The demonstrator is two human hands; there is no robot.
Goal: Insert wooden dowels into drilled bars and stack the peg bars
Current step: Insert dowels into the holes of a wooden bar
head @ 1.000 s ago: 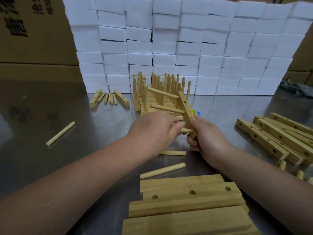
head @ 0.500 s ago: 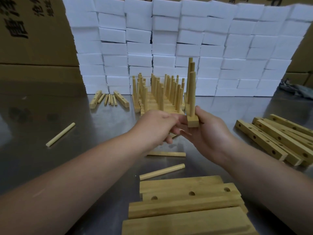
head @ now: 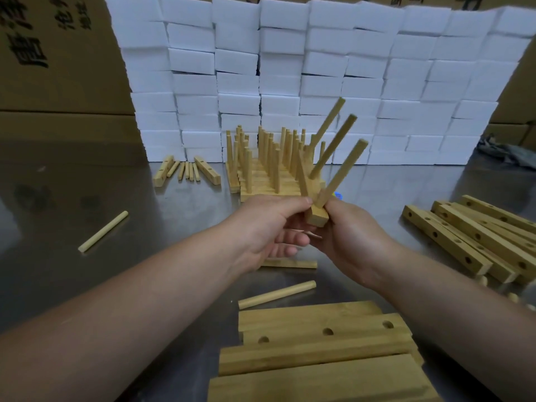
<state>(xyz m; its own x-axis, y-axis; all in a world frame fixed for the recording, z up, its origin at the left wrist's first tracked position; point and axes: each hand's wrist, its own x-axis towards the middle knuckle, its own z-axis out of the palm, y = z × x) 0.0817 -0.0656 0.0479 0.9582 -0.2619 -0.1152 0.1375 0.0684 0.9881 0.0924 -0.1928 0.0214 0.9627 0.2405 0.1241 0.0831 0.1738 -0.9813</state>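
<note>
I hold a wooden peg bar end-on between both hands, above the steel table. Three dowels stick up out of it, leaning to the right. My left hand pinches the bar's near end from the left. My right hand cups and grips it from the right and below. Behind them stands the stack of finished peg bars, its many dowels upright. Loose dowels lie on the table below my hands, one partly hidden under my left hand.
Drilled bars without pegs are piled at the right, and wider drilled bars lie at the near edge. A single dowel lies at the left. Small wood pieces sit before a wall of white foam blocks.
The bar was held with its dowels pointing left, then turned upright. Now the dowels tilt to the right and both hands hold the bar's near end.
</note>
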